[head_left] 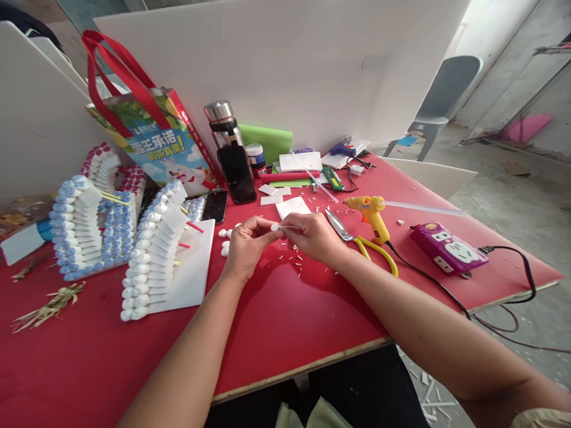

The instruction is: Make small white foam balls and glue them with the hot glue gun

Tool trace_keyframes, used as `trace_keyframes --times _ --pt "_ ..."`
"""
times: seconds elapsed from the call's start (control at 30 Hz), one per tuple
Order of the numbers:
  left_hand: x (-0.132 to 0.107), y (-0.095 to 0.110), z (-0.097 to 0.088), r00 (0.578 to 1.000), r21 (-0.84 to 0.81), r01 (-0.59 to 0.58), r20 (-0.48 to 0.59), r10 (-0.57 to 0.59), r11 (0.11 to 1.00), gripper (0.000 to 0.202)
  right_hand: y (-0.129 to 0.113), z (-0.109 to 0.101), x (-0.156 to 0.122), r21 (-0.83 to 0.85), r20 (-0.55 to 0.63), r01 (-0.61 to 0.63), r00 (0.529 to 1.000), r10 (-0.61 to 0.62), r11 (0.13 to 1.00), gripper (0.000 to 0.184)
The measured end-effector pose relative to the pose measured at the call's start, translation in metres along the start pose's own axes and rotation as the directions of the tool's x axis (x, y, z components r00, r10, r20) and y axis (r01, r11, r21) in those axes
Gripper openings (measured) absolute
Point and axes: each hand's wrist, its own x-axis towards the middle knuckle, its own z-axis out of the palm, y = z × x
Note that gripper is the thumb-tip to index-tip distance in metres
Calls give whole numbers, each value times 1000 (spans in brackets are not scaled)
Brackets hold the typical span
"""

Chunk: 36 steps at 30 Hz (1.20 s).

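Note:
Over the red table, my left hand (247,245) pinches a small white round-tipped piece (275,227) between thumb and fingers. My right hand (316,236) is closed just beside it, pinching the thin white end of the same piece. Whether a second part is inside the right fingers is hidden. Small white balls (225,233) lie left of my left hand. Further left, a curved row of white rounded tips (136,278) rests on a white board (201,261). Blue-and-white (69,229) and dark pink (102,159) pieces of similar build stand behind.
To my right lie yellow-handled scissors (339,226), a yellow glue gun (372,213) and a purple power strip (448,248) with a cord. Behind are a phone (236,172) leaning on a flask (219,122), a printed bag (165,145) and white scraps (292,207).

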Motion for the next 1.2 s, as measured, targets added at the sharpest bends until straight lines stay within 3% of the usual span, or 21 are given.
trace_keyframes --times 0.23,0.47,0.6,0.83,0.9,1.0,1.03,1.1,1.2 --pt "-3 3 1 996 218 -79 45 71 973 29 -3 -3 3 1 -37 -113 993 113 994 17" --pt "-1 -2 -3 987 286 -154 97 131 946 30 -4 -3 2 -49 -24 -87 996 85 995 19" --pt "-2 -1 -2 974 321 -220 120 191 921 27 -3 -3 2 -148 -19 -42 999 39 988 18" --pt "-8 -1 10 946 466 -302 35 323 832 23 -4 4 0 -462 25 9 1000 3 887 20" --pt "-7 -4 10 943 468 -301 17 332 831 23 -6 5 2 -391 8 -29 999 35 920 21" --pt "-3 -8 7 944 443 -297 4 329 846 23 -8 2 6 -20 14 -230 973 231 973 38" --pt "-2 -8 5 947 425 -292 2 322 857 23 -8 0 8 142 52 -331 944 327 933 43" --pt "0 -8 3 959 386 -268 16 284 883 24 -7 -4 11 422 175 -498 865 471 758 48" --pt "0 -5 2 974 360 -226 82 211 905 26 -5 -10 13 625 336 -590 794 506 511 44"
